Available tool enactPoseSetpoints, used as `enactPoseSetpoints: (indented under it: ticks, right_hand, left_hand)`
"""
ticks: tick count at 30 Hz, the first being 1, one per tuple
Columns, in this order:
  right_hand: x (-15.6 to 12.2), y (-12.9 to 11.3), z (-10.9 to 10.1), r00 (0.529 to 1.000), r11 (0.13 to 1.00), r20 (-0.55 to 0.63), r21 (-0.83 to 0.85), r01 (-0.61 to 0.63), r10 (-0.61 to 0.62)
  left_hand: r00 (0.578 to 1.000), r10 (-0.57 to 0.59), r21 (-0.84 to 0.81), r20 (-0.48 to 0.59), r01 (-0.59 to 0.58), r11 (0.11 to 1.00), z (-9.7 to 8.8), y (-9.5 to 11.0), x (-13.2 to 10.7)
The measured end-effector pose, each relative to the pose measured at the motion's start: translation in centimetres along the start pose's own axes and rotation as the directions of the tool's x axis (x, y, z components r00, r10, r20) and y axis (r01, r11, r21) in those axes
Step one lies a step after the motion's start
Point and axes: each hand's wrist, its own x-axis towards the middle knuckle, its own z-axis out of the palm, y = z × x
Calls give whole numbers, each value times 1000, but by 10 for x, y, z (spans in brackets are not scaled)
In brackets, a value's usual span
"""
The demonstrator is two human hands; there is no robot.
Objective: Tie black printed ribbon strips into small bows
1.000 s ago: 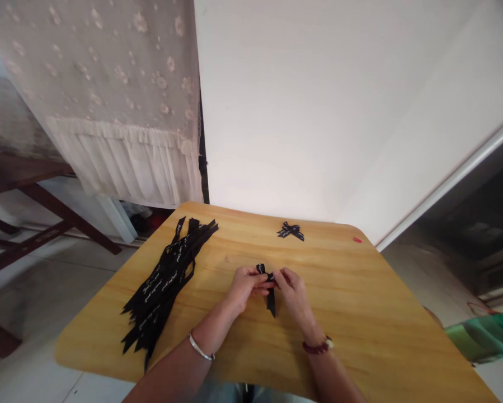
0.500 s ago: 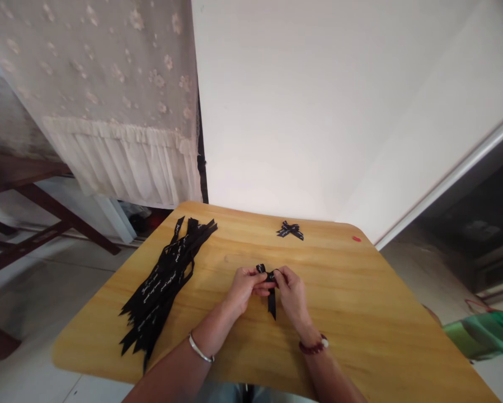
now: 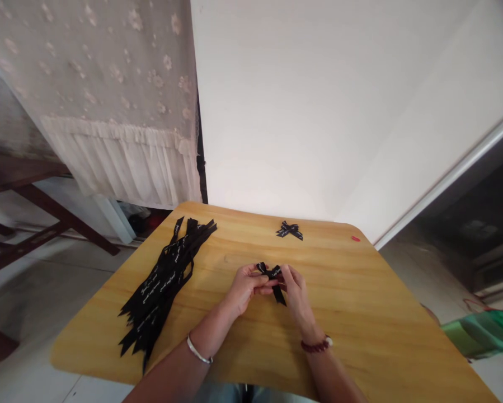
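Note:
Over the middle of the wooden table (image 3: 360, 313), both my hands pinch one short black ribbon (image 3: 272, 275) with white lettering. My left hand (image 3: 247, 285) grips its left part, fingers closed. My right hand (image 3: 294, 288) holds the right part, fingers closed around it, and a ribbon tail hangs down between the two hands. A silver bangle sits on my left wrist and a dark red bead bracelet on my right.
A pile of several black printed ribbons (image 3: 165, 277) lies on the table's left side. A finished black bow (image 3: 290, 230) rests near the far edge, and a small red object (image 3: 355, 238) lies at the far right corner. A white lace curtain (image 3: 108, 101) hangs behind.
The hanging ribbon tail has swung from straight down to slanting right under my right hand, and a loop now shows between the fingers. Both hands stay in the same place.

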Motion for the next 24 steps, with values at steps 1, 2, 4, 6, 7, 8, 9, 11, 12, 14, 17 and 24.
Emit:
enactPoseSetpoints:
  ticks: [1,2,4,6,7,8,9,11,12,14,17,24]
  right_hand:
    - [-1,-2,0,999,998,12,47,-53,52]
    - [-3,-4,-1,994,991,29,85,-105,103]
    - [-4,-7,0,986,980,60,118,-160,154]
    - [-5,-8,1,987,985,94,105,-137,128]
    - [-4,-8,1,989,990,106,89,-109,99]
    - [-4,-6,1,992,994,108,72,-79,71]
    - [-3,-5,2,994,997,100,56,-56,50]
    - [-1,-2,1,997,999,68,31,-34,32]
    - [-1,0,1,998,999,53,26,-31,30]
    - [0,1,1,998,999,57,35,-35,33]
    - [0,0,0,993,995,114,89,-51,40]
    - [-2,-7,-1,989,990,135,116,-83,67]
  left_hand:
    - [1000,2,16,-13,-1,1000,0,0,0]
    - [999,4,38,-33,-3,999,0,1,0]
    - [997,14,88,-73,-7,996,1,1,0]
    - [995,13,130,-95,-1,992,1,1,0]
    - [995,8,144,-98,6,990,1,1,0]
    - [995,0,155,-95,15,988,1,1,0]
    - [996,-11,165,-89,26,986,1,1,0]
    - [997,-25,191,-75,39,981,1,0,0]
    - [997,-24,207,-67,38,978,1,-1,0]
    - [998,-5,235,-56,18,972,1,-2,1]
    - [999,16,259,-39,-5,966,0,-3,2]
    - [982,157,334,-108,-113,936,-7,9,2]
